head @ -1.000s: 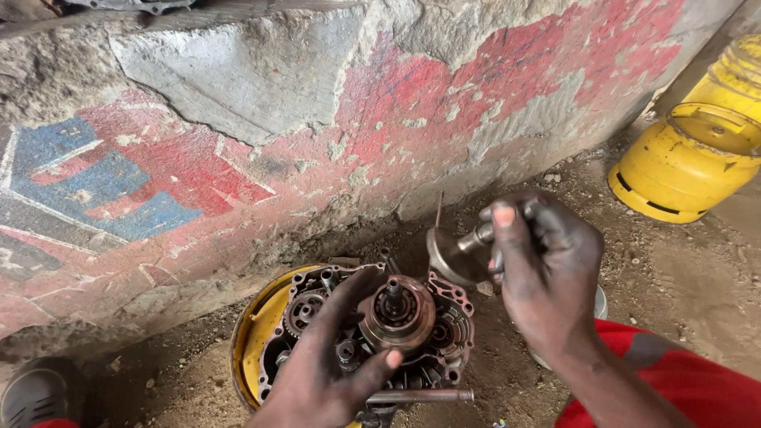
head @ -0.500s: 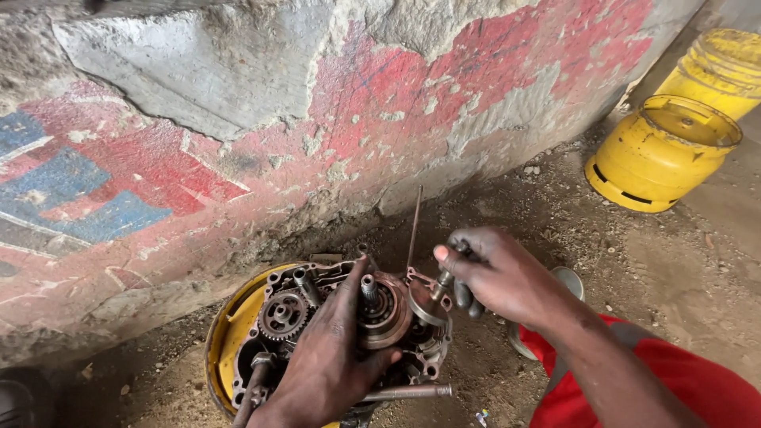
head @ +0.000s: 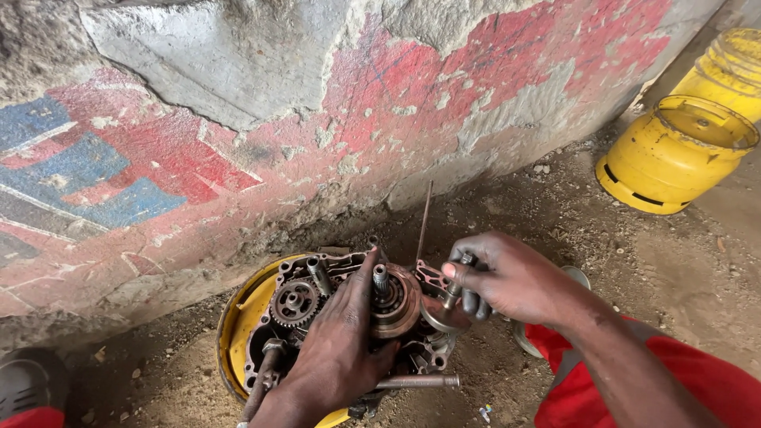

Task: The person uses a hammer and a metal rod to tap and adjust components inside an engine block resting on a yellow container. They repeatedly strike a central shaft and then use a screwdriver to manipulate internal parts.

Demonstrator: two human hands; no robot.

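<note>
From the head view, we are pressing our left hand (head: 337, 357), fingers spread, flat on the opened engine case (head: 349, 317) sitting in a yellow basin (head: 238, 333) on the dirt floor, while our right hand (head: 507, 277) is pinching a geared shaft (head: 448, 305) at the case's right edge.

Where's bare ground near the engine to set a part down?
Bare dirt lies between the right hand and the yellow gas cylinder, and along the foot of the painted wall behind the engine case. A smaller patch sits left of the yellow basin, before the shoe. Over the engine it is crowded: the left hand, gears and shafts.
</note>
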